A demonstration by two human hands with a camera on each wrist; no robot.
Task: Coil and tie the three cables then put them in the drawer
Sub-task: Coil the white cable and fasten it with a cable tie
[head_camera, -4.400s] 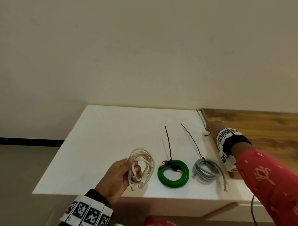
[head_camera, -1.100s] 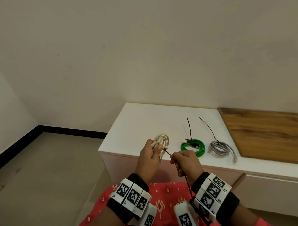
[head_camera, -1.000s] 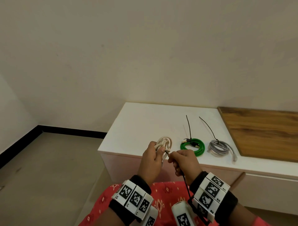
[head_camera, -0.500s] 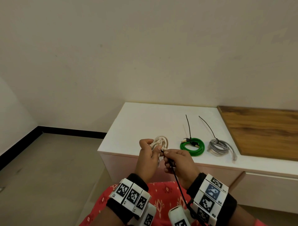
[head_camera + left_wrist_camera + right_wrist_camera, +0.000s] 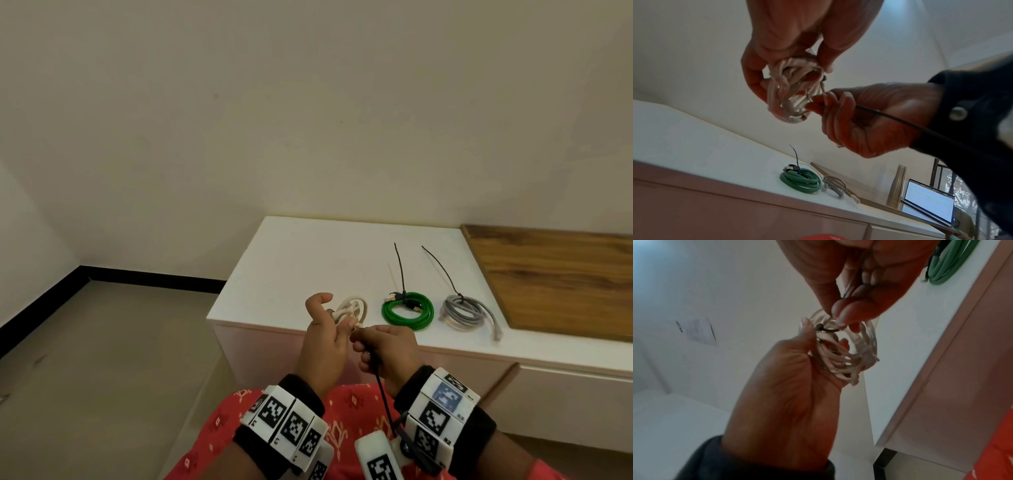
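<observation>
My left hand (image 5: 323, 337) holds a coiled cream cable (image 5: 352, 310) in the air in front of the white cabinet (image 5: 308, 260); the coil (image 5: 791, 91) sits between thumb and fingers. My right hand (image 5: 385, 349) pinches a black zip tie (image 5: 382, 387) that loops round the coil (image 5: 846, 353), its tail (image 5: 900, 121) running back through my palm. A green coiled cable (image 5: 407, 310) and a grey coiled cable (image 5: 462, 308) lie on the cabinet top, each with a black tie sticking up.
A wooden top (image 5: 555, 277) adjoins the white cabinet on the right. A drawer front (image 5: 565, 404) sits below it, closed. In the left wrist view a laptop (image 5: 929, 204) and a metal bottle (image 5: 897, 183) stand further right. Floor lies to the left.
Earlier my right hand reached to the far right of the cabinet for a tie. Since then both hands came together, and the right hand pulled the tie's tail back towards me.
</observation>
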